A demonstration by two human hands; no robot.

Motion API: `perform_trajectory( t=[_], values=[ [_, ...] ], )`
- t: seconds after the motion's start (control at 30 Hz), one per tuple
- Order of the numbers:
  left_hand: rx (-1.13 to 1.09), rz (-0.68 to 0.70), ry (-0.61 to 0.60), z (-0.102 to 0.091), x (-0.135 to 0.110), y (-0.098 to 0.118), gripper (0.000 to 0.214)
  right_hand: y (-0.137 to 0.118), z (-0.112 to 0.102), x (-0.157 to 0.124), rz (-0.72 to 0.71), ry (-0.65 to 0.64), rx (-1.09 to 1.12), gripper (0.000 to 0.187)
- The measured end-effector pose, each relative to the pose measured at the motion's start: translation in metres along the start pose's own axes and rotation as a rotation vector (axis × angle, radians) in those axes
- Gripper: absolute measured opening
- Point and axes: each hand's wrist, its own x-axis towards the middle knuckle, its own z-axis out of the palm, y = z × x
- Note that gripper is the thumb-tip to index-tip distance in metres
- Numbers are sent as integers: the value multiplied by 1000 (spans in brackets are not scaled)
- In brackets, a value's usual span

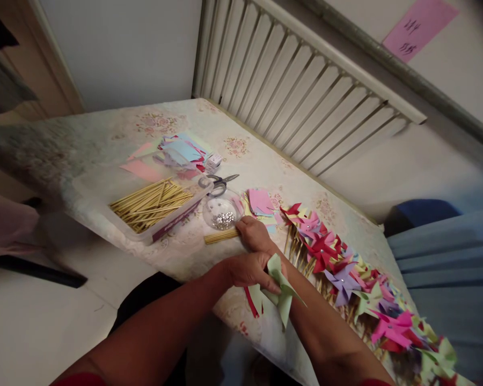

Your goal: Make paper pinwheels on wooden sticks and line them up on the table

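Pick-up step, apparently

Your left hand (247, 269) has its fingers clamped on a pale green paper pinwheel (282, 294), above the floral-clothed counter (193, 126). Your right hand (255, 234) meets thin yellow wooden sticks (220, 236), grip unclear. Next probably calls for separating one stick.

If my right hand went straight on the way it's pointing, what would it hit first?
Likely the dish, though depth is unclear; your hand may already touch the stick bundle.
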Motion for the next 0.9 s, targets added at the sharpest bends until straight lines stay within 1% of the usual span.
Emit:
perform_trajectory(
  t=[0.27,0.43,0.5,0.67,0.8,0.9],
  values=[
    [22,2,30,5,-3,4,36,-3,-1,0,4,-5,10,23],
    [16,7,27,7,-4,8,29,-2,-3,-3,43,1,63,22],
    [13,17,24,6,-5,7,28,-2,-6,-4,23,-18,65,22],
    [8,36,24,4,-2,3,36,-6,-10,-2,-43,-71,31,21],
    [3,28,14,2,0,3,45,-7,-8,-2,-65,-64,1,21],
    [3,7,42,3,-1,5,42,-6,-6,-2,-77,-46,17,20]
  ],
)
